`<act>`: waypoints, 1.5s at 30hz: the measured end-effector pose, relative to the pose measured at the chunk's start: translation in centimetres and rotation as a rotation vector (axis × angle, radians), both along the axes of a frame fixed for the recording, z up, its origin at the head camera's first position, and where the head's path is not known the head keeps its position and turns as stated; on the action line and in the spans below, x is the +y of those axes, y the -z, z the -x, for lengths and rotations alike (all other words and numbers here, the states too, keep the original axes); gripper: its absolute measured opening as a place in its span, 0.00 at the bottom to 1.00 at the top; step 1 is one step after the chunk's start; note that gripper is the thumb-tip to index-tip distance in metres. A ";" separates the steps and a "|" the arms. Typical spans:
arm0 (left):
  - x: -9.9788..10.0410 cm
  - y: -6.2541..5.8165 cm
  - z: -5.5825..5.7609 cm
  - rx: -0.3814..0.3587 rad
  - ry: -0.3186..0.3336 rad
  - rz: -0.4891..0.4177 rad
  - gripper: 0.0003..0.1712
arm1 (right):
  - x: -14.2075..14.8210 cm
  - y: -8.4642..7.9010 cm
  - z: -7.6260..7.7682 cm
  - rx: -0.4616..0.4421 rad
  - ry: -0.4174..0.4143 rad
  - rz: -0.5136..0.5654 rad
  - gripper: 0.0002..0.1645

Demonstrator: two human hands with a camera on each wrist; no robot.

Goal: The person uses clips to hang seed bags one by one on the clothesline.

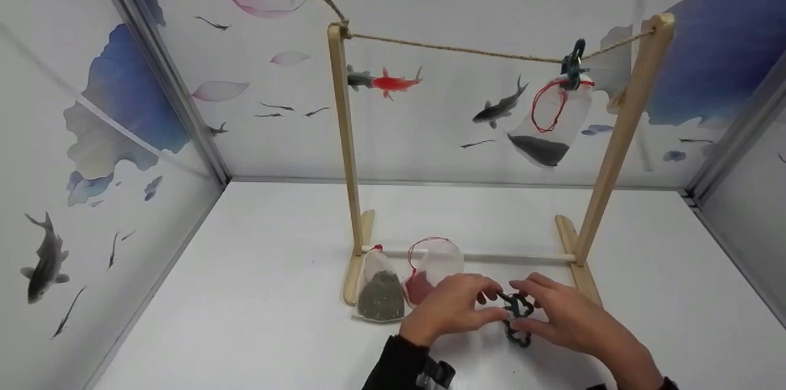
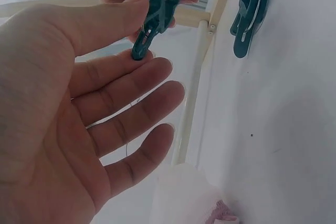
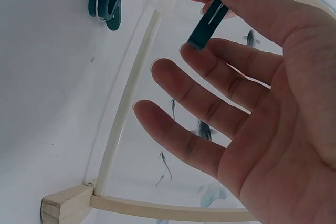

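My left hand (image 1: 457, 304) and right hand (image 1: 568, 316) meet low over the table, both at one dark green spring clip (image 1: 517, 303). The left thumb and forefinger pinch this clip (image 2: 160, 6) at one end, the other left fingers spread loosely. From the other side, the right thumb and fingertips pinch it too (image 3: 210, 23). A second green clip (image 2: 252, 11) lies on the table just below the hands. Left of my left hand is a mesh pouch with a pink-red filling (image 1: 424, 282), partly hidden by that hand. Beside it leans a pouch with grey-green filling (image 1: 382, 298).
A wooden frame (image 1: 620, 144) stands behind the hands, a twine line (image 1: 454, 48) strung between its posts. Near the right post, another clip (image 1: 574, 64) holds a drawstring pouch with dark filling (image 1: 543, 147) on the line. Printed walls (image 1: 276, 138) enclose the white table (image 1: 245, 267).
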State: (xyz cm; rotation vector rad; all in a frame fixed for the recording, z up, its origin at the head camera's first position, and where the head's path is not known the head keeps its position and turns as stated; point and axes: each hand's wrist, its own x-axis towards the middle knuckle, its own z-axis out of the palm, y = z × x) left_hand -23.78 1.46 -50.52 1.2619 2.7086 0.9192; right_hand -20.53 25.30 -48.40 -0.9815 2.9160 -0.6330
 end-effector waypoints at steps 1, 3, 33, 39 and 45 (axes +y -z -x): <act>0.0 0.0 0.0 0.007 0.005 -0.003 0.22 | 0.0 0.0 0.0 -0.002 0.000 0.001 0.34; -0.1 0.0 0.0 0.014 0.015 -0.014 0.22 | 0.0 0.0 0.0 -0.002 -0.001 0.006 0.33; -0.1 0.1 0.1 0.181 0.038 -0.186 0.10 | -0.4 -0.3 -0.2 -0.063 0.057 0.030 0.35; -0.3 0.0 0.2 0.217 0.012 -0.176 0.09 | -0.3 -0.3 -0.1 -0.067 0.057 0.017 0.33; -1.0 -0.2 0.4 0.228 -0.021 -0.197 0.08 | -0.1 -0.1 -0.1 -0.214 0.108 -0.014 0.37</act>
